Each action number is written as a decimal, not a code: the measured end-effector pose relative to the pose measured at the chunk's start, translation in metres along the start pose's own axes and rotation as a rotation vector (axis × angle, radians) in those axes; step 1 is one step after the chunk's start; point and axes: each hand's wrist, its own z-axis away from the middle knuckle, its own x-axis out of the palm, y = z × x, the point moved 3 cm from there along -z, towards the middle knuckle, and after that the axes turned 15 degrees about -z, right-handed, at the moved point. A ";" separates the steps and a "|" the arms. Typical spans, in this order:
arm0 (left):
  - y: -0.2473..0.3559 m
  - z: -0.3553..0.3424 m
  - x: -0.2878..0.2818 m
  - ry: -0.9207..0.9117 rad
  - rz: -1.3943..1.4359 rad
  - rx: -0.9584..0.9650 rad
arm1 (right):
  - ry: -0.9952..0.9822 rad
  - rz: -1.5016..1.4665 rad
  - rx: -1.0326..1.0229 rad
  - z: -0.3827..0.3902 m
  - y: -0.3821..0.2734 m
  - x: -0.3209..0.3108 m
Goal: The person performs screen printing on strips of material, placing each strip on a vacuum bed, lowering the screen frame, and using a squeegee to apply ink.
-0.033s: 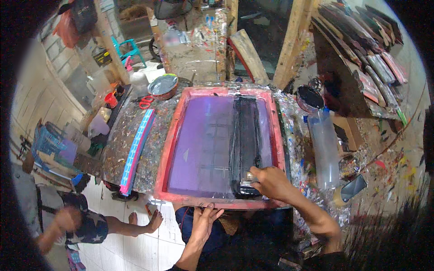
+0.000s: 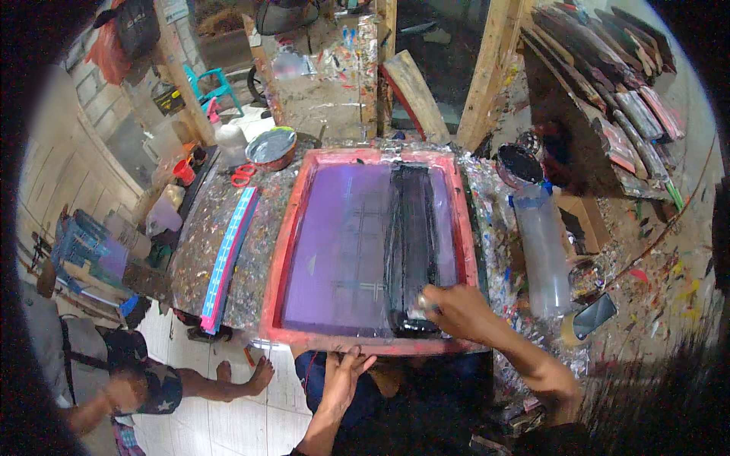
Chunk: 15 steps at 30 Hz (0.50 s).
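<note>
A red-rimmed screen printing frame point(image 2: 284, 235) lies on the table before me, its mesh point(image 2: 323, 243) purple. Down the right part of the mesh runs a long band of black ink point(image 2: 411, 228). At the band's near end my right hand point(image 2: 460, 311) is closed round a small squeegee point(image 2: 418, 305), mostly covered by my fingers and smeared by motion. My left hand point(image 2: 346, 372) rests its stretched fingertips against the near edge of the frame, fingers slightly apart.
Left of the frame lie blue-and-pink strips point(image 2: 230, 258), red scissors point(image 2: 243, 175) and a bowl point(image 2: 271, 147). To the right stand a black ink tub point(image 2: 520, 164), a clear plastic cylinder point(image 2: 544, 251) and a phone point(image 2: 595, 317). Another person's leg point(image 2: 220, 381) is at left.
My right hand has shifted slightly with the squeegee at the near end of the ink band. My left hand stays at the frame's edge. The view has tilted a little.
</note>
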 end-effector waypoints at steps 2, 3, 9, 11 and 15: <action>-0.017 -0.004 -0.009 0.028 0.010 -0.009 | -0.087 -0.007 0.036 0.011 0.022 0.012; -0.021 -0.005 -0.011 0.035 -0.039 -0.012 | -0.113 0.019 0.036 0.016 0.032 0.021; -0.025 -0.004 -0.006 0.038 -0.058 -0.087 | 0.305 0.291 -0.290 -0.074 0.113 0.006; -0.024 -0.006 -0.014 0.025 -0.293 -0.112 | 0.319 0.106 -0.196 -0.158 0.150 -0.030; -0.035 -0.010 -0.033 -0.131 -0.417 -0.228 | 0.333 0.228 -0.363 -0.287 0.184 -0.108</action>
